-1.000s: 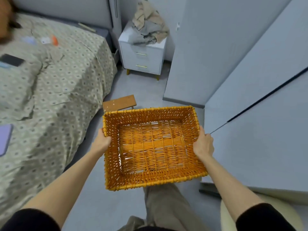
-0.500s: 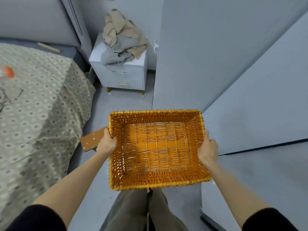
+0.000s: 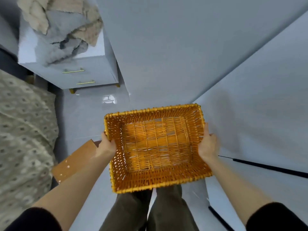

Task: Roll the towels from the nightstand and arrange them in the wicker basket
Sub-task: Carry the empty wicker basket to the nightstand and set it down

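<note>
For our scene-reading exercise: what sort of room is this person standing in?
Most likely a bedroom: a bed with a patterned cover, and a white nightstand piled with towels beside it.

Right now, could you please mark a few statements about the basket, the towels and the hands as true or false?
1. The orange rectangular wicker basket has nothing in it. True.
2. One of the hands hangs free. False: the left hand grips the basket's left rim and the right hand grips its right wall.
3. The crumpled beige and grey towels lie piled on the white two-drawer nightstand. True.
4. The basket stands on the floor. False: both hands hold it up in the air, above the person's legs.
</note>
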